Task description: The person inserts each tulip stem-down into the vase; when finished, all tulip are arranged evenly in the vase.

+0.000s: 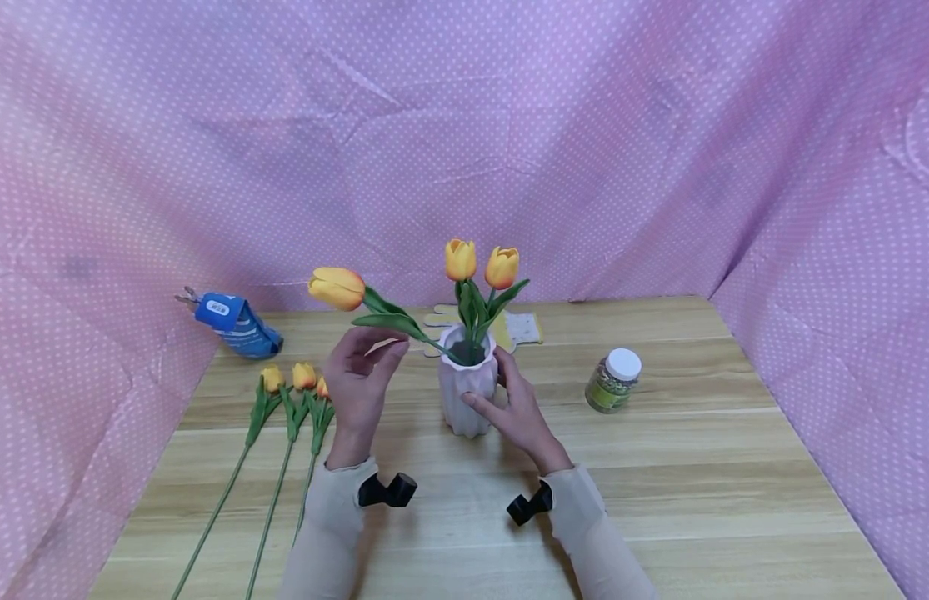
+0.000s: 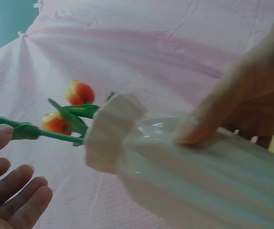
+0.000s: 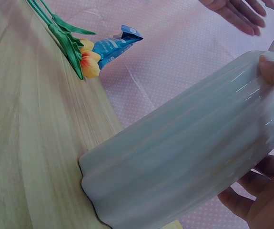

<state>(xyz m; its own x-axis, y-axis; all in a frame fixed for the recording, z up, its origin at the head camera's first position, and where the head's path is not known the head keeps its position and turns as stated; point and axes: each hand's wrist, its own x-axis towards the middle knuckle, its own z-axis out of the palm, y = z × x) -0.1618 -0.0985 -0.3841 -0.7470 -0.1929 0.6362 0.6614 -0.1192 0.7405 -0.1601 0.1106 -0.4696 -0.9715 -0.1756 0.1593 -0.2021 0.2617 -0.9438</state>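
Right hand (image 1: 509, 408): gripping the white vase (image 1: 458, 402), thumb across the near face, fingers wrapped round the far right side, below the scalloped rim. Left hand (image 1: 359, 375): raised just left of the rim, fingers loosely bent and spaced apart; in the left wrist view one digit lies against a leaf (image 1: 392, 325) of the leaning tulip (image 1: 337, 288), the other digits standing clear of the stem. Leaning tulip: stem end in the vase mouth, yellow-orange head tilted out over the left hand. Vase: fluted, upright on the wooden table (image 1: 674, 508), between the two hands. Two upright tulips (image 1: 501, 268), same colouring, rise from the mouth above the right hand, their green leaves overlapping. Behind the gripped vase, partly hidden by it: a yellow-and-white glove (image 1: 526, 327), flat on the table. Left of the left hand: three loose tulips (image 1: 304, 377) lying side by side, heads away from the person, stems running toward the near edge; the nearest head is partly covered by that hand. Beyond these, farther left: a blue packet (image 1: 242, 325), its top folded over. Well right of the right hand: a clear jar (image 1: 612, 385), white lid on, greenish contents, label green. Backdrop beyond everything: pink dotted cloth (image 1: 464, 125).
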